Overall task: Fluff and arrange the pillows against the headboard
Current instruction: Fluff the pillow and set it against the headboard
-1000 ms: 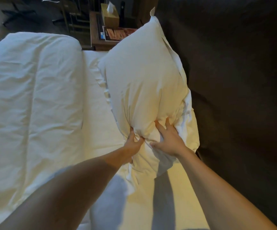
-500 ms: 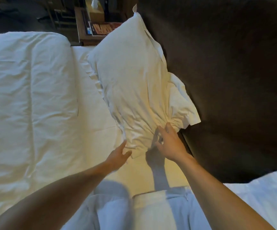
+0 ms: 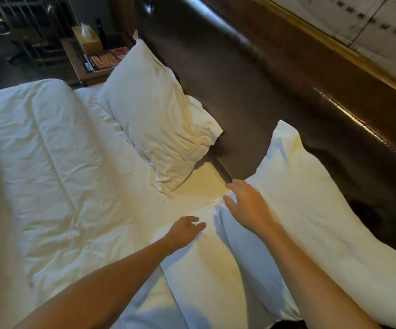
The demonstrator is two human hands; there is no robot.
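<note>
A white pillow (image 3: 159,115) leans against the dark padded headboard (image 3: 251,86) at the far side of the bed, with nobody touching it. A second white pillow (image 3: 311,210) leans on the headboard nearer to me, on the right. My right hand (image 3: 247,205) hovers open over this nearer pillow's left corner, fingers spread. My left hand (image 3: 185,230) is open too, just above the flat white cloth in front of that pillow. Neither hand holds anything.
A folded white duvet (image 3: 49,167) covers the left half of the bed. Beyond the far pillow stands a wooden nightstand (image 3: 78,65) with a tissue box (image 3: 87,38) and a booklet. A gap of bare sheet (image 3: 204,179) lies between the two pillows.
Both hands let go of the far pillow, which now rests against the headboard. They drew back toward me and to the right, over the nearer pillow. The view swung right.
</note>
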